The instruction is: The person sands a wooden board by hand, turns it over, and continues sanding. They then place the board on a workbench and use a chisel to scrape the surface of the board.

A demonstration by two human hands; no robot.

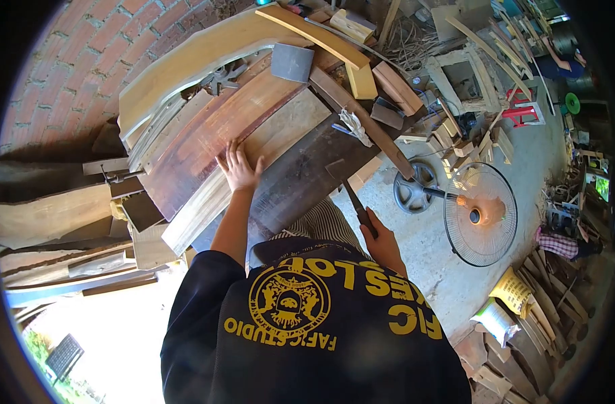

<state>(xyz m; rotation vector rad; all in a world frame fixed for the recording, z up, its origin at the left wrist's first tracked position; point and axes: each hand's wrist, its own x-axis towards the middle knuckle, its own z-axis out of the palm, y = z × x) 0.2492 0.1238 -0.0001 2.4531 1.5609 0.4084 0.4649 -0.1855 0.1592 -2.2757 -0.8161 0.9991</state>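
Observation:
My left hand (241, 170) lies on a pale wooden board (297, 124) with its fingers spread. Beside that board, on the far side, is a wider reddish-brown board (193, 161), which the fingertips reach. In my right hand (384, 246), the fingers are wrapped round the dark handle of a long tool (352, 195). A flat, roughly rectangular end tops the tool, close to the dark bench surface (304, 172); its exact kind is unclear. A grey-faced block (292, 62) rests on the boards farther back.
A long curved plank (186, 60) lies at the back near the brick wall (72, 74). A narrow brown beam (361, 121) crosses the bench's right side, with a whitish crumpled bundle (355, 126) beside it. A standing fan (481, 214) is on the floor to the right.

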